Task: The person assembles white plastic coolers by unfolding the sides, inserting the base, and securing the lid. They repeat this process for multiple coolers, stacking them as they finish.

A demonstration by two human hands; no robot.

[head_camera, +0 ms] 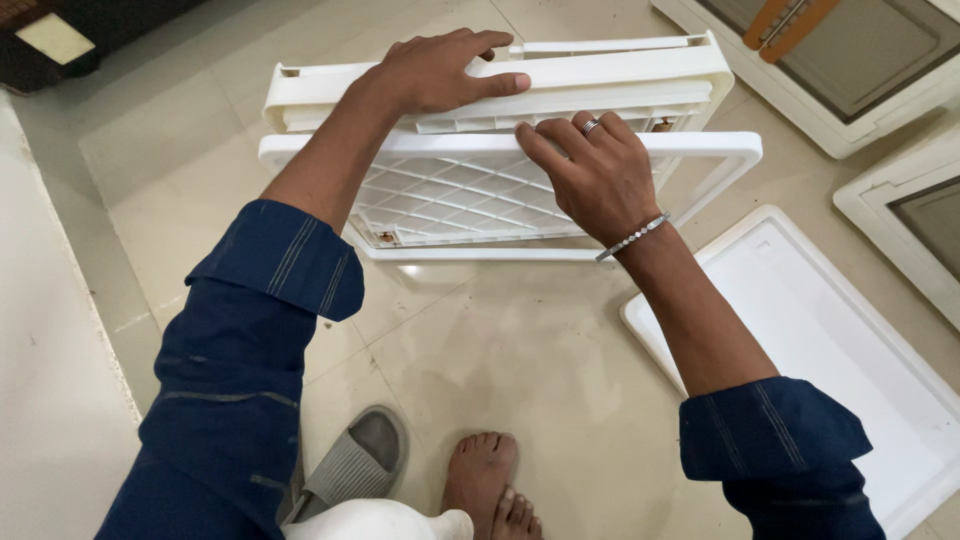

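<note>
1. Slipping looks like the main risk: the upper white panel [500,85] sits stacked on the lower one, and neither grip closes around anything, so a sideways push could slide it off onto the floor [500,350].
2. Pinching is a second risk, as I judge it: the right fingertips [530,135] lie close to the seam between the two stacked parts, and downward pressure from the other hand could trap them.
3. Left hand [440,70]: grip spread, fingers nearly flat, palm pressing on the top edge of the upper panel. It holds nothing, only rests and presses.
4. Right hand [595,175]: fingers loosely curled, tips resting on the white frame [700,150] of the lower panel, just under the left hand. A ring and a bracelet [632,237] show on it. No clasp around the frame is visible.
5. Under the right palm lies the lattice grille [450,200] set inside that frame.
6. Further out, to the right of the right grip, a flat white tray [800,320] lies on the floor; more white-framed panels [880,80] lie beyond it.
7. Nearest the body, below both grips, are a bare foot [485,480] and a grey slipper [355,465].
</note>
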